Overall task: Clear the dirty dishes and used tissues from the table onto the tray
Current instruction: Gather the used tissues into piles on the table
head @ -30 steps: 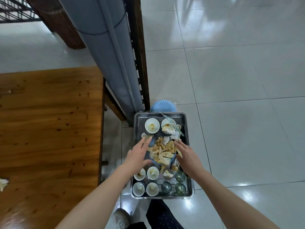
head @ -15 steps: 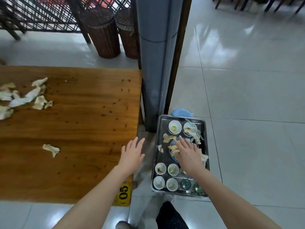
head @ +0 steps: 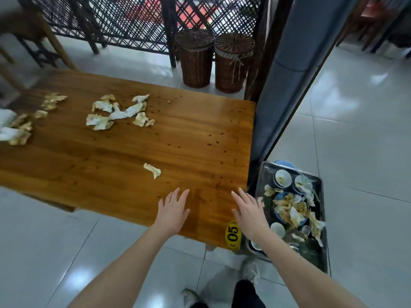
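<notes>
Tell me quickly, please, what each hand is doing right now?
Left hand: open, holding nothing, over the table.
Right hand: open, holding nothing.

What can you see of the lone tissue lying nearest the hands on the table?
The lone tissue is one small crumpled scrap, off-white with yellowish stains, twisted into an uneven strip. It lies flat on the bare wooden table, apart from the larger clusters farther back, with only dark crumbs nearby. Nothing touches it but the tabletop. The left hand hovers open just short of it, and the right hand is farther off.
</notes>
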{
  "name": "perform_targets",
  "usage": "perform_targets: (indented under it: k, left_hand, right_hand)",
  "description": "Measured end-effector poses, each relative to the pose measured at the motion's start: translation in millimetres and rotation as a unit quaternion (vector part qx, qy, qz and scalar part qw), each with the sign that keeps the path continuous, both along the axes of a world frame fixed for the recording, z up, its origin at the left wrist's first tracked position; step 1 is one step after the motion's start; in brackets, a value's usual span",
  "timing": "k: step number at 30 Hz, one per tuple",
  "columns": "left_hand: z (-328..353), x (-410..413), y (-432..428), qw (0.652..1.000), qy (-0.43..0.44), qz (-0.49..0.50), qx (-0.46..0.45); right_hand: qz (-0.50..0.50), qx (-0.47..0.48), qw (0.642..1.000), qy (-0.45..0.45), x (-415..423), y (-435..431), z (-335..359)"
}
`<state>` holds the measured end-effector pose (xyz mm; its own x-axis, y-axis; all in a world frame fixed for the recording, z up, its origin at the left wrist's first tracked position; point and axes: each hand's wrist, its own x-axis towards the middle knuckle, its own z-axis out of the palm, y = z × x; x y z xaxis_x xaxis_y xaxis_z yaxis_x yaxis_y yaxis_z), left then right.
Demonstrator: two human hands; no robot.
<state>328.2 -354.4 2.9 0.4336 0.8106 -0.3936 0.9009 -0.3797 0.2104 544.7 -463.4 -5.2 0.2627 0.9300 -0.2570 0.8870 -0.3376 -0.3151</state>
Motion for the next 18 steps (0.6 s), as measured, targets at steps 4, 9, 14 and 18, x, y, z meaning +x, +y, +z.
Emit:
perform_targets:
  k: [4,9,14,18]
  left_hand:
    - [0.3,-47.4,7.3,0.999,0.006,0.033,-0.011]
    - [-2.2,-95.8,16.5,0.997,0.011,0.082,0.003]
    - [-6.5,-149.9,31.4,0.992,0.018,0.124,0.007]
    - [-12.5,-179.6,54.4,0.99,0.021,0.142,0.005]
  right_hand:
    - [0.024,-0.009,1.0,0.001,-39.3,15.8,-0.2]
    - [0.051,-0.008,0.999,0.009,-72.8,47.3,-3.6]
    - [0.067,-0.002,0.998,0.02,-117.8,93.2,-15.0]
    - [0.101,0.019,0.994,0.032,-144.9,131.5,-26.3]
